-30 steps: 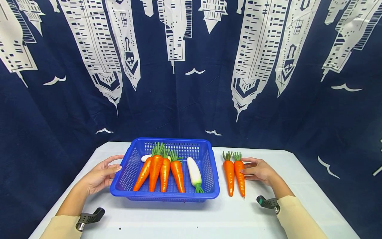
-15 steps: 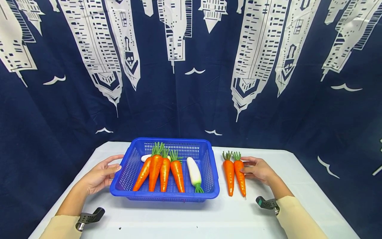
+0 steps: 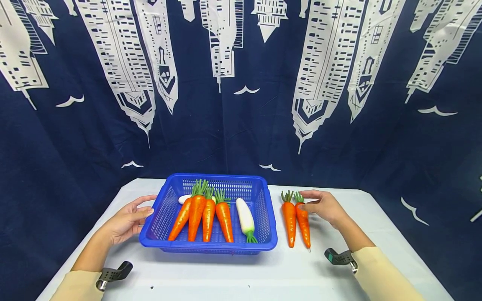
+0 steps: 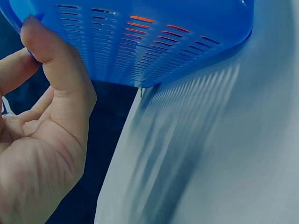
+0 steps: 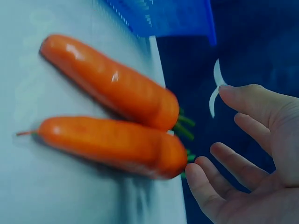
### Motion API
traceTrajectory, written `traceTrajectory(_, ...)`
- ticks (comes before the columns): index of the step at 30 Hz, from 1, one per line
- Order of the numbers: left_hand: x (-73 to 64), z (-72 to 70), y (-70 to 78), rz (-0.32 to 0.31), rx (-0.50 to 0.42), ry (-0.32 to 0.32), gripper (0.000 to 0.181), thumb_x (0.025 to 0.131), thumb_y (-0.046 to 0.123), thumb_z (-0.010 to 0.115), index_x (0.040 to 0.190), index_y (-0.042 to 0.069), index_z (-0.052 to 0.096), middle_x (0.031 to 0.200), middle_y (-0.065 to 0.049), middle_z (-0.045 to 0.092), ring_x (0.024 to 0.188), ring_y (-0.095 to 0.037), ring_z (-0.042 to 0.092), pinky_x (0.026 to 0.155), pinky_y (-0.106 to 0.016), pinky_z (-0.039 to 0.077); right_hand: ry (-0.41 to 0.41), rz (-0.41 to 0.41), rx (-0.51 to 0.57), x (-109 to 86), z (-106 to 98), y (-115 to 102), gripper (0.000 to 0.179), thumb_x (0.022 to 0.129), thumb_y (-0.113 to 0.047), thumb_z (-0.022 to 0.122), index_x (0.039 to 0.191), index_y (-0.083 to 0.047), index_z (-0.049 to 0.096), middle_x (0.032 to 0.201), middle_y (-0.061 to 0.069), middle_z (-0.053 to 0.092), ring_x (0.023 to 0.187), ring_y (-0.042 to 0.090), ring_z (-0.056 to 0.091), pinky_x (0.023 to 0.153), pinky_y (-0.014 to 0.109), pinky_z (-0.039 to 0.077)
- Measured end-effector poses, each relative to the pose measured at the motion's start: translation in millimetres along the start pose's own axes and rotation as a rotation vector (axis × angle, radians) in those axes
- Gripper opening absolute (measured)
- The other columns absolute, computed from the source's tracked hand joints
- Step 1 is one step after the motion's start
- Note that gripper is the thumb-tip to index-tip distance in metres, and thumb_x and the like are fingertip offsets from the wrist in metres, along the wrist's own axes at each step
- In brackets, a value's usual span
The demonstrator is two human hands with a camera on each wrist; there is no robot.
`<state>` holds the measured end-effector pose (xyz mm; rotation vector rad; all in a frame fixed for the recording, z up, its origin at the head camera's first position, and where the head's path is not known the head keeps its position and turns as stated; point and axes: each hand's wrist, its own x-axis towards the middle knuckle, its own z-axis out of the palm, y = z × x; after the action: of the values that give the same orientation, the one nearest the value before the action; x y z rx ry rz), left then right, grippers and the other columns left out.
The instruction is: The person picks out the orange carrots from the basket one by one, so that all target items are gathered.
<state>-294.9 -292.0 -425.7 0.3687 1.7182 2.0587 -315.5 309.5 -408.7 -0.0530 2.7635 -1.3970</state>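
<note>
With our left hand we pinch the left rim of the basket, thumb at the rim and index finger close behind it. Our right hand is released: we hold its fingers apart, without a grip, over the far, leafy end of the right carrot. We cannot tell whether a fingertip touches the leaves.

The basket stands on the table, left of center. The right carrot lies on the table to the right of the basket, with the left carrot just beside it — leaves far, tips near on both. A thin root extends from the tip of the right carrot.

Inside the basket we find four carrots, leaves toward the far side, and a white radish on the right, leaves toward the near side. A second radish lies behind the four carrots, partly hidden by them. Beyond the table we see a dark blue curtain — printed with white, upside-down buildings and gulls.
</note>
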Motion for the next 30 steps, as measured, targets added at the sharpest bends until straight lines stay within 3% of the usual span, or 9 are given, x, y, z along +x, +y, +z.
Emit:
traceTrajectory(10, -0.9, 2.8, 2.3, 0.000, 0.003, 0.003, 0.040, 0.108, 0.008, 0.049, 0.143, 0.024, 0.038, 0.111, 0.000, 0.073, 0.096, -0.018, 0.076, 0.085, -0.039, 0.064, -0.048, -0.058, -0.041, -11.2, 7, -34, 0.056, 0.088, -0.026, 0.081, 0.138, -0.009, 0.064, 0.140, 0.021, 0.063, 0.115, 0.033, 0.068, 0.104, 0.055, 0.055)
traceTrajectory(16, -0.6, 2.3, 2.5, 0.003, 0.008, -0.005, 0.041, 0.108, 0.007, 0.048, 0.143, 0.024, 0.037, 0.111, 0.000, 0.073, 0.097, -0.018, 0.076, 0.085, -0.039, 0.064, -0.070, -0.107, -0.010, -19.2, 13, -52, 0.054, 0.087, -0.026, 0.083, 0.135, -0.009, 0.067, 0.134, 0.018, 0.067, 0.111, 0.029, 0.069, 0.098, 0.049, 0.059)
traceTrajectory(22, 0.0, 1.8, 1.3, 0.007, 0.007, -0.018, 0.039, 0.108, 0.007, 0.046, 0.142, 0.024, 0.038, 0.110, 0.000, 0.072, 0.096, -0.017, 0.076, 0.085, -0.039, 0.064, -0.106, -0.147, 0.050, -24.5, 23, -64, 0.049, 0.088, -0.021, 0.081, 0.133, -0.008, 0.067, 0.129, 0.016, 0.070, 0.113, 0.030, 0.071, 0.103, 0.052, 0.056)
traceTrajectory(30, -0.4, 1.2, 1.2, -0.007, 0.017, 0.003, 0.039, 0.108, 0.009, 0.048, 0.141, 0.027, 0.039, 0.111, 0.000, 0.073, 0.096, -0.018, 0.076, 0.084, -0.040, 0.064, -0.122, -0.191, 0.036, -27.2, 38, -84, 0.048, 0.087, -0.026, 0.083, 0.130, -0.010, 0.070, 0.130, 0.015, 0.069, 0.108, 0.025, 0.071, 0.094, 0.039, 0.062)
